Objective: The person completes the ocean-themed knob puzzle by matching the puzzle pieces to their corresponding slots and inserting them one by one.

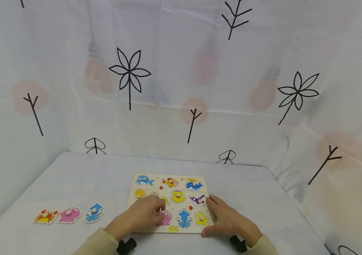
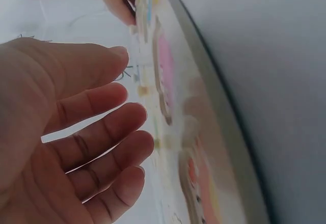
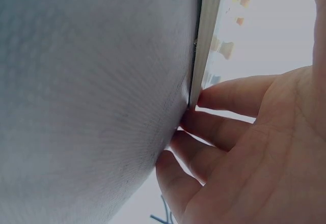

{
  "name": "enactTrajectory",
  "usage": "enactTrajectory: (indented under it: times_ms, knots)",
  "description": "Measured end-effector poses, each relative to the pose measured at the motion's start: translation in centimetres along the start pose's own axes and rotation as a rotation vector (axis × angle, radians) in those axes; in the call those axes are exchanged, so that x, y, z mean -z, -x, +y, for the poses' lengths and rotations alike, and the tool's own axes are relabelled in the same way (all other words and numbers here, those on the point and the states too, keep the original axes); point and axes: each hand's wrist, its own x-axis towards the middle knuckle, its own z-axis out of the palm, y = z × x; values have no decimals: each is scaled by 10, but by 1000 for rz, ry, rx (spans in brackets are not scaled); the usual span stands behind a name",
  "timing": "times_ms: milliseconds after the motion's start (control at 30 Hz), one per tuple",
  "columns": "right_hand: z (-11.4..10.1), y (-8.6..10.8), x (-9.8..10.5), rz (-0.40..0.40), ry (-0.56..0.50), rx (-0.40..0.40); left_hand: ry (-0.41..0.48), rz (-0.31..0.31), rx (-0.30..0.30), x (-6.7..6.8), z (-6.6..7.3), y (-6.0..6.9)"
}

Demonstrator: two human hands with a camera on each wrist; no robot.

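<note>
A wooden peg puzzle board with sea-animal pictures lies flat on the white-covered table. My left hand hovers over its lower left part, fingers loosely bent; nothing shows between them in the left wrist view. It partly hides the pink shell picture, a recess without a knob. The squid picture also shows no knob. My right hand rests at the board's right edge, fingers extended against the side and thumb by the near right corner. Knobbed pieces in the board include a yellow star and a purple whale.
Left of the board lie three loose knobbed pieces: an orange crab, a pink shell and a blue squid. A white curtain printed with plants hangs behind the table and along both sides.
</note>
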Motion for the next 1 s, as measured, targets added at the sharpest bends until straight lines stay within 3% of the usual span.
enactTrajectory:
  times_ms: [267, 500, 800, 1000]
  knots:
    - [1, 2, 1, 3, 4, -11, -2, 13, 51, 12, -13, 16]
    - [-1, 2, 1, -3, 0, -1, -3, 19, 168, 23, -31, 31]
    - [-1, 1, 0, -4, -8, 10, -84, 86, 233, 34, -54, 52]
    - [-1, 2, 2, -6, -5, -3, -108, 93, 299, 40, -63, 63]
